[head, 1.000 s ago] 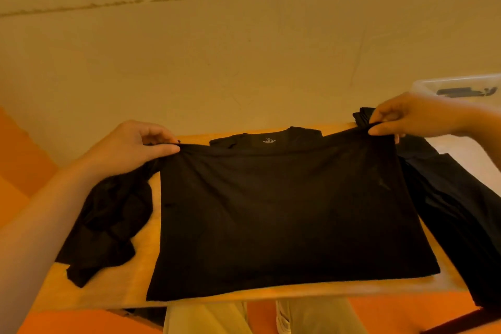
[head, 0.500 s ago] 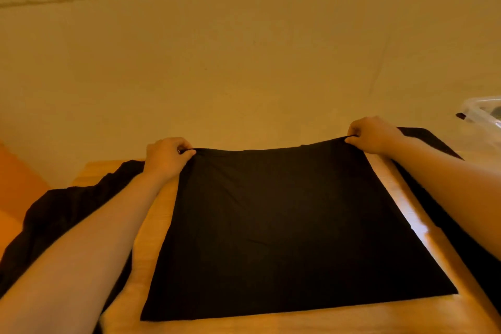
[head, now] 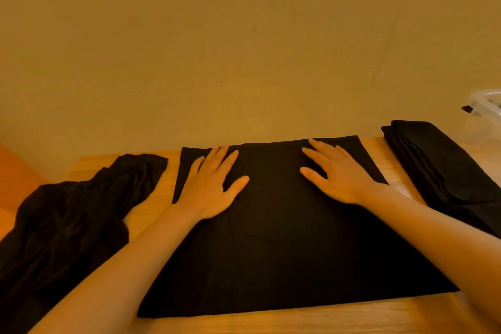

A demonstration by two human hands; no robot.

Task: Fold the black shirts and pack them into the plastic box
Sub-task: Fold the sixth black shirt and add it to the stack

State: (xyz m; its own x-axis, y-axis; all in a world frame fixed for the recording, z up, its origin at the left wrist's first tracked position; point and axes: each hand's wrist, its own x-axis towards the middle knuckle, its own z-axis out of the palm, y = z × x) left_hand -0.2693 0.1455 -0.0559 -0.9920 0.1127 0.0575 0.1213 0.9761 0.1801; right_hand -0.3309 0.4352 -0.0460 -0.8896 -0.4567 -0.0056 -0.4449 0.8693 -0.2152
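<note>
Shirt point(head: 284, 238), black and folded into a flat rectangle, is lying on the wooden table point(head: 325, 317) and taking up most of its middle. Left of this shirt a crumpled black shirt point(head: 73, 219) is sprawling over the table's edge. Right of it, a folded black shirt point(head: 444, 168) is lying flat, and the clear plastic box point(head: 486, 106) is sitting beyond that one. Both hands are resting palm-down on the middle shirt's far half, the left hand point(head: 211, 184) and the right hand point(head: 339, 171) with fingers straight and spread.
</note>
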